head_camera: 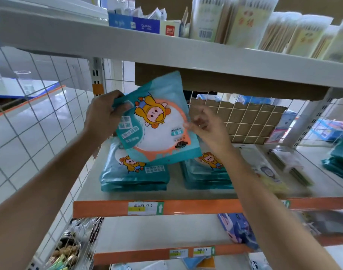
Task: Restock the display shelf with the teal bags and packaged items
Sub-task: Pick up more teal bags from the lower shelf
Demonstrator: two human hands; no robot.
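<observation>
Right side of the middle shelf (186,208) is motion-blurred: flat packaged items (274,172) there can't be read, and more teal packs (340,164) are cut off at the frame edge. The right stack of teal bags (203,176) is partly hidden behind the right forearm.

Left hand (105,114) grips the top-left corner of a teal bag (157,121), fingers curled round it. Right hand (207,125) pinches the bag's right edge w/ thumb on the front; its other fingers are blurred. The bag is held tilted in the air, cartoon print head-down, just above the left stack of teal bags (134,176), which lies flat on the shelf.

Upper shelf (186,53) carries blue boxes (135,23) and cotton swab packs (244,22). Bottom left, a wire basket (69,248) holds small mixed goods, too blurred to name.
</observation>
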